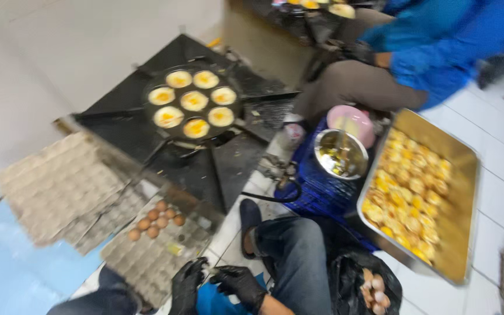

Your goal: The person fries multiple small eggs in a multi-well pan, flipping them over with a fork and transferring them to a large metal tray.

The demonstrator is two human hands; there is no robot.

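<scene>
Wearing black gloves: the left hand (186, 284) and right hand (237, 284) sit low and near, fingertips almost meeting.
Hands' state: both look loosely curled and hold nothing that shows; blur hides whether anything small sits between the fingers.
Nearest thing: the egg tray (156, 248), grey moulded card, lies on the floor just beyond the left hand, touching or nearly so.
Eggs: a small cluster of brown eggs (154, 220) fills the tray's far corner; the cups nearest the hands are bare.
Doing it well: a reach to the eggs would need to go over the bare cups, and a light fingertip hold seems wise with thin shells.
Stacked trays: more egg trays (53, 186) lie to the left.
Pan: a black mould pan (192, 103) on the burner, farther off, holds seven round eggs cooking, white rims and yellow centres.
Right side: a metal tray (462, 175) of cooked yellow rounds, and a steel bowl (340, 154) on a blue crate (316, 189).
Near right: a black bag (351, 274) with shells.
Far: another person in a blue sleeve (438, 52).
</scene>
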